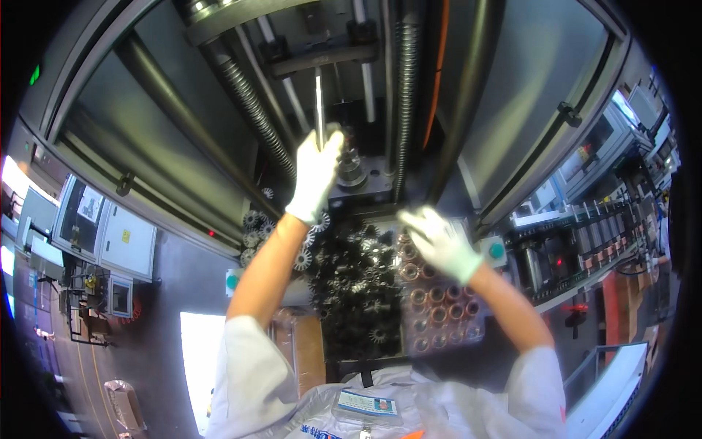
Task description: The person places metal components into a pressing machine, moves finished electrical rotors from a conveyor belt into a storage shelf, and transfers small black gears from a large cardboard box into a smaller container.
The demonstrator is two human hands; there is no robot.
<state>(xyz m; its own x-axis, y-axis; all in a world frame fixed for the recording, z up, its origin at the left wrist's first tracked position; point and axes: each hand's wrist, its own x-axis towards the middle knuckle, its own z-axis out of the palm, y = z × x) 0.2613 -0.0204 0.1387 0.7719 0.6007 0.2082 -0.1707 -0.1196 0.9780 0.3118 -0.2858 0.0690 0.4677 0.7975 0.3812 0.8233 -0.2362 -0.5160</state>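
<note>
My left hand [316,172], in a white glove, is closed around a bright slim metal rod [319,102] that stands upright below a dark crossbar of the machine. Just right of that hand sits a round metal fixture [352,170] on the machine's base. My right hand [439,238], also gloved, is over the far part of a clear tray [474,331] of copper-coloured rings [437,314]. Its fingers look stretched out and apart, slightly blurred, and I see nothing in them. Beside the tray lies a heap of dark toothed discs [362,282].
Lighter toothed discs [252,238] lie left of the heap. Coiled hoses [406,88] and thick posts [468,95] flank the work space. Green buttons [497,251] sit at both sides of the opening. A cardboard box [308,347] stands near my left elbow.
</note>
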